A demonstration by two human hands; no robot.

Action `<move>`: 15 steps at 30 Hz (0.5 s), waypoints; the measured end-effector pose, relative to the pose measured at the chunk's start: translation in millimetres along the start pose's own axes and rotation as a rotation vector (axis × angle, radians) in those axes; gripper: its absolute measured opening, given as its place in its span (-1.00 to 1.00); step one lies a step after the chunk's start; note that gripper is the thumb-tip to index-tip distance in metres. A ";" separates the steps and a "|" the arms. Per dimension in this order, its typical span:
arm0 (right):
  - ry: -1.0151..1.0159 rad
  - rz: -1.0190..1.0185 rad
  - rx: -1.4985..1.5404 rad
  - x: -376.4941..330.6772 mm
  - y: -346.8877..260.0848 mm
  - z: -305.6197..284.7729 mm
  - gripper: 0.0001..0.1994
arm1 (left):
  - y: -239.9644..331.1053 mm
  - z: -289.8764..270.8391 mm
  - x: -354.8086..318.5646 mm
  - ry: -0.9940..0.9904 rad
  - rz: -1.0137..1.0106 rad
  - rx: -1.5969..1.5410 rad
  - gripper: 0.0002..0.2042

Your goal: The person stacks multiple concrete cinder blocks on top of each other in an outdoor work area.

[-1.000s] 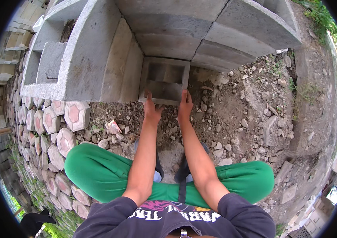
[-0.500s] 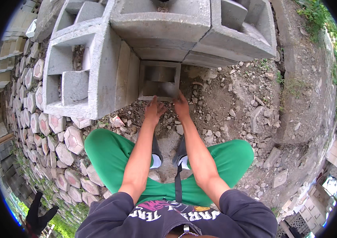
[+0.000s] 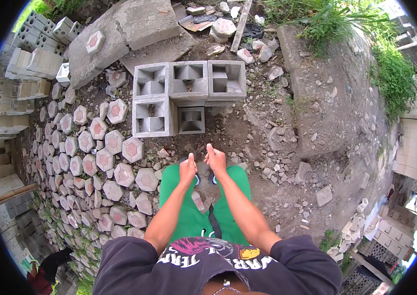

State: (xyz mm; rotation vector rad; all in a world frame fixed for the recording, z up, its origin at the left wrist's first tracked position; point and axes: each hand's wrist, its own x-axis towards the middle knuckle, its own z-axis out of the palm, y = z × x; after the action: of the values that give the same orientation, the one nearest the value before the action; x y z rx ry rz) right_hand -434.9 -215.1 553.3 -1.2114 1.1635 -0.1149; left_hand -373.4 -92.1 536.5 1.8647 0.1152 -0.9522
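Observation:
My left hand (image 3: 187, 169) and my right hand (image 3: 216, 159) hang in front of my green trousers, both holding nothing. Their fingers are loosely curled, and the right thumb sticks up. A small grey hollow concrete block (image 3: 191, 120) lies on the dirt a short way ahead of both hands, apart from them. It is tucked against a cluster of larger hollow concrete blocks (image 3: 152, 115), with a row of three behind (image 3: 189, 78). My shoes show just below the hands.
Hexagonal pavers with reddish centres (image 3: 105, 160) cover the ground at left. Stacked blocks (image 3: 31, 59) stand far left. Broken concrete slabs (image 3: 120, 29) lie behind the cluster. Rubble, stones and a dirt bank (image 3: 316, 113) fill the right, with grass (image 3: 390, 69) beyond.
Both hands have left the small block and drawn back toward my legs. The view has risen and pulled far away from the blocks, so the whole cluster now shows.

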 end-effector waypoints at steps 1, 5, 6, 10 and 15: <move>-0.005 0.025 -0.012 -22.9 -18.5 -5.5 -0.48 | 13.9 -9.3 -21.2 -0.012 0.014 0.006 -0.39; 0.061 -0.072 0.080 -87.1 -56.2 -18.3 -0.53 | 72.0 -39.6 -82.3 -0.097 0.086 0.074 -0.34; 0.052 -0.122 0.091 -98.2 -62.9 -22.2 -0.57 | 83.5 -46.9 -93.0 -0.115 0.112 0.093 -0.35; 0.081 -0.155 0.135 -132.4 -85.1 -34.1 -0.68 | 120.9 -66.9 -117.0 -0.178 0.242 0.158 -0.42; 0.130 -0.199 0.304 -160.7 -104.5 -44.4 -0.77 | 160.5 -62.1 -133.0 -0.246 0.370 0.117 -0.66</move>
State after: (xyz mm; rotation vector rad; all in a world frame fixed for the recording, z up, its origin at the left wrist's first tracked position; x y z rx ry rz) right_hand -491.5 -188.4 739.9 -1.0564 1.0885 -0.5092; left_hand -355.0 -79.3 752.8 1.7750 -0.4292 -0.9318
